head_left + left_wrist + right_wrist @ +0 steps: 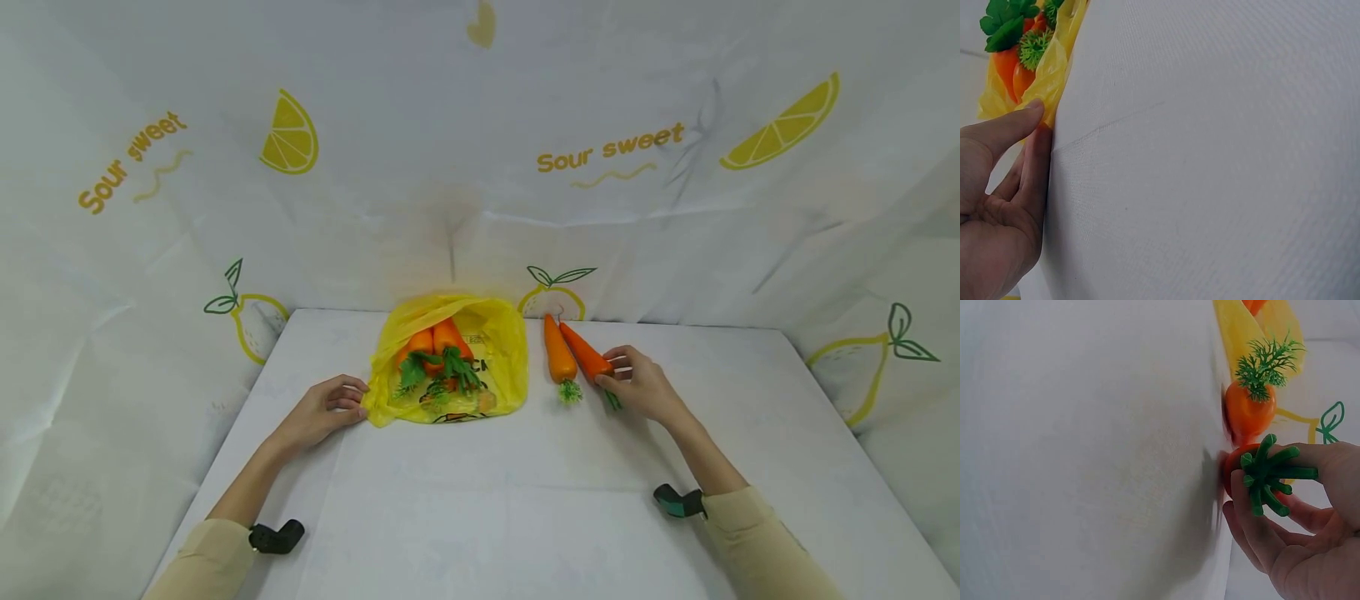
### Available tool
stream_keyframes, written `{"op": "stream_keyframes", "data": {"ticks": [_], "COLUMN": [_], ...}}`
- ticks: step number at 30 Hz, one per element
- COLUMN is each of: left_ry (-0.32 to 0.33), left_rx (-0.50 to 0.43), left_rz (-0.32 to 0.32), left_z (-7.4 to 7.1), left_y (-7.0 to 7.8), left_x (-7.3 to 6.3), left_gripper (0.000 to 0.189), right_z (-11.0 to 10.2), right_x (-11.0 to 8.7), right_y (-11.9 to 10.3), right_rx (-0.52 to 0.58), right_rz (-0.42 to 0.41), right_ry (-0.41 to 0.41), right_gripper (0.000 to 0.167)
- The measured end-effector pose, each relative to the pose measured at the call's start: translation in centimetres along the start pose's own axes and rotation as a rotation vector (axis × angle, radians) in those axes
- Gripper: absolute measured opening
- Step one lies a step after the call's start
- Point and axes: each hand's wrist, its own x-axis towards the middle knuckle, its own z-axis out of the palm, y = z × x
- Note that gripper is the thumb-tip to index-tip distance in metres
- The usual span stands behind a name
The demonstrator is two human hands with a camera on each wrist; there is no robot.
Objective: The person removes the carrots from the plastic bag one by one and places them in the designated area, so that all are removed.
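A yellow plastic bag point(514, 367) lies on its side with its mouth facing me, and several carrots point(447, 337) with green tops are inside it. At the mouth's left edge, my left hand point(321, 410) pinches the plastic between thumb and fingers; the left wrist view shows the thumb point(1034, 107) on the film. To the right of the bag, my right hand point(637, 385) holds the thick end of an orange-red carrot point(583, 348). Its stubby green stems point(1267, 475) stick out between thumb and fingers. Another carrot point(559, 350), with a feathery top, lies just left of it.
The things lie toward the back of a white table point(480, 517). Behind it hangs a white cloth point(420, 225) printed with lemons and lettering. A black wrist device point(276, 537) sits on my left wrist, another point(678, 502) on my right.
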Motion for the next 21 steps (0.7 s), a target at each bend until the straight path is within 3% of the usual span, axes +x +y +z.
{"op": "stream_keyframes", "data": {"ticks": [15, 21], "left_ry": [-0.002, -0.002], "left_rx": [-0.015, -0.011], "left_rz": [-0.003, 0.001], "left_z": [-0.08, -0.03], "left_y": [0.00, -0.05], "left_x": [0.05, 0.17], "left_gripper": [0.041, 0.040], "right_z": [0.31, -0.36], "right_x": [0.28, 0.12], "right_y": [-0.70, -0.84], "right_rx": [-0.039, -0.041], "right_rz": [0.030, -0.017], "right_ry": [-0.048, -0.037], "right_gripper": [0.053, 0.054]}}
